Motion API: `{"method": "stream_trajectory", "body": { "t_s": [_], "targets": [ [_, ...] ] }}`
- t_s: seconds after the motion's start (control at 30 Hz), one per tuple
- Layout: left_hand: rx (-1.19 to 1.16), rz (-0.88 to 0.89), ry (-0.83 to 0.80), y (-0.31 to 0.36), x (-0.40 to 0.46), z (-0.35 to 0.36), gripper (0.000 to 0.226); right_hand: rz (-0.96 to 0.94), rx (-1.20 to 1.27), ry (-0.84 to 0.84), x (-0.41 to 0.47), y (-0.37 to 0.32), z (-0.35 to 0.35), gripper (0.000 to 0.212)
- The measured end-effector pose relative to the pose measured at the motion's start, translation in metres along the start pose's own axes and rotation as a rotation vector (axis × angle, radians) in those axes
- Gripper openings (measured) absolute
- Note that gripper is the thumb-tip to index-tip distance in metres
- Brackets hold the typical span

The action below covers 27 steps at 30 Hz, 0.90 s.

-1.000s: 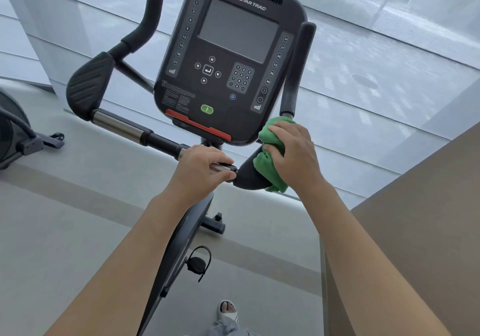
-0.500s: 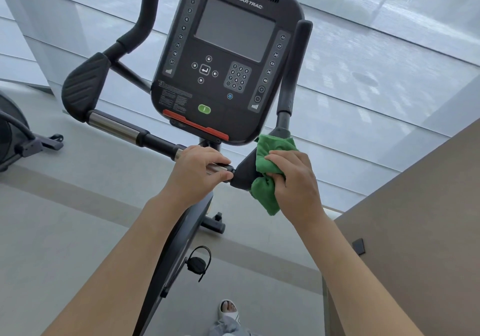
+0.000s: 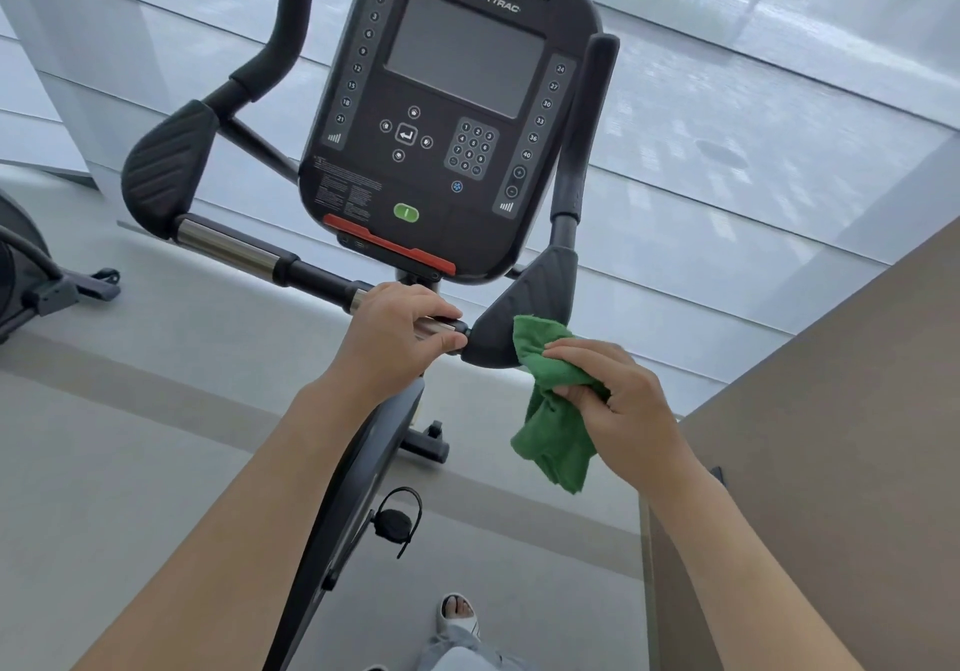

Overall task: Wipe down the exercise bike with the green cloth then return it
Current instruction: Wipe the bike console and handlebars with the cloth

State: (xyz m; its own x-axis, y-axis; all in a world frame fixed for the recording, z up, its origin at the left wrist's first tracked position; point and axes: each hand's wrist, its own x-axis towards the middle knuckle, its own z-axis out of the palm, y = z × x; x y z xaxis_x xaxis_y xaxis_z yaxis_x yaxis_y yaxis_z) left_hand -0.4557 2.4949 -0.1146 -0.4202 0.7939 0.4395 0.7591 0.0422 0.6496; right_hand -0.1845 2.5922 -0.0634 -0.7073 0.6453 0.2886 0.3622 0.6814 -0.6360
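The black exercise bike fills the middle of the view, its console (image 3: 447,114) facing me with a dark screen. My left hand (image 3: 400,338) grips the chrome part of the handlebar (image 3: 228,249) just left of the right black elbow pad (image 3: 524,307). My right hand (image 3: 618,400) holds the crumpled green cloth (image 3: 556,410) below and to the right of that pad. The cloth's upper corner still touches the pad's lower edge; the rest hangs down loose.
A brown counter or wall (image 3: 831,436) rises close on the right. Another machine's base (image 3: 41,275) stands at the far left on the grey floor. A pedal (image 3: 395,520) and my sandalled foot (image 3: 457,613) show below. A large window lies behind the bike.
My right hand has drawn the cloth down and to the right, off the right elbow pad and upright grip. My left hand has stayed on the handlebar.
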Motion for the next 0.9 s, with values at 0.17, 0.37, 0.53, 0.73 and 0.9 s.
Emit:
{"method": "stream_trajectory", "body": {
  "t_s": [0.17, 0.37, 0.53, 0.73, 0.9],
  "targets": [
    [0.003, -0.012, -0.010, 0.003, 0.001, -0.001, 0.027, -0.081, -0.057, 0.214, 0.045, -0.012, -0.023, 0.039],
    [-0.008, -0.024, 0.014, 0.002, 0.001, -0.001, 0.027, -0.105, -0.214, 0.173, 0.104, -0.013, 0.012, 0.030],
    [0.006, -0.013, -0.006, 0.003, 0.000, -0.001, 0.028, -0.033, -0.365, 0.155, 0.094, -0.013, 0.030, 0.033],
    [-0.023, -0.029, -0.016, -0.002, 0.000, 0.003, 0.035, -0.125, -0.313, 0.163, 0.046, -0.013, 0.037, 0.035],
    [-0.026, -0.023, 0.001, -0.002, 0.001, 0.004, 0.037, -0.091, -0.161, 0.089, 0.010, -0.005, 0.028, 0.041]
  ]
}}
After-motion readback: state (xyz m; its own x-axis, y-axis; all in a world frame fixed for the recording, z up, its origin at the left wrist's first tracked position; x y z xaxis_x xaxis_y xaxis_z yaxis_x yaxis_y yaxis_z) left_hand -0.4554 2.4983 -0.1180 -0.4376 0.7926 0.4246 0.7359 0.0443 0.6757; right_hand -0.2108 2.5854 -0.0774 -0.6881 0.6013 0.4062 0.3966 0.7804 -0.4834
